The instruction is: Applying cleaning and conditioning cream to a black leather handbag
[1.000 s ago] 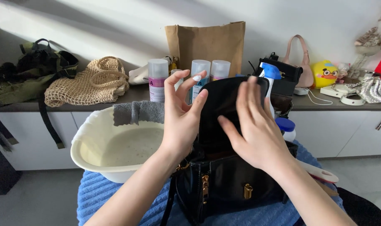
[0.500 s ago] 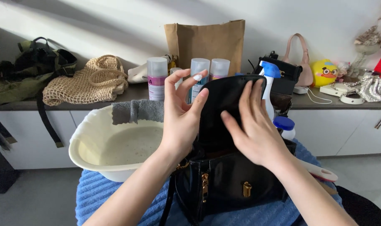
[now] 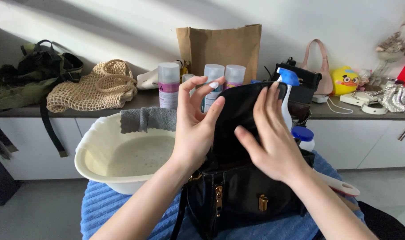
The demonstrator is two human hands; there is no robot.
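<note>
A black leather handbag (image 3: 244,200) with gold clasps stands on a blue towel (image 3: 122,209) in front of me, its flap raised upright. My left hand (image 3: 195,126) supports the raised flap (image 3: 238,115) at its left edge, thumb behind and fingers spread. My right hand (image 3: 271,133) lies flat against the inner face of the flap, fingers together and pointing up. Neither hand grips anything else.
A white basin (image 3: 100,155) of cloudy water with a grey cloth (image 3: 149,119) on its rim sits at left. Behind on the grey shelf (image 3: 358,111): a woven net bag (image 3: 93,91), three bottles (image 3: 169,84), a brown paper bag (image 3: 220,44), a spray bottle (image 3: 286,95), more handbags, a yellow toy (image 3: 344,81).
My right hand has shifted a little down and left across the flap. The left hand and the bag have hardly moved.
</note>
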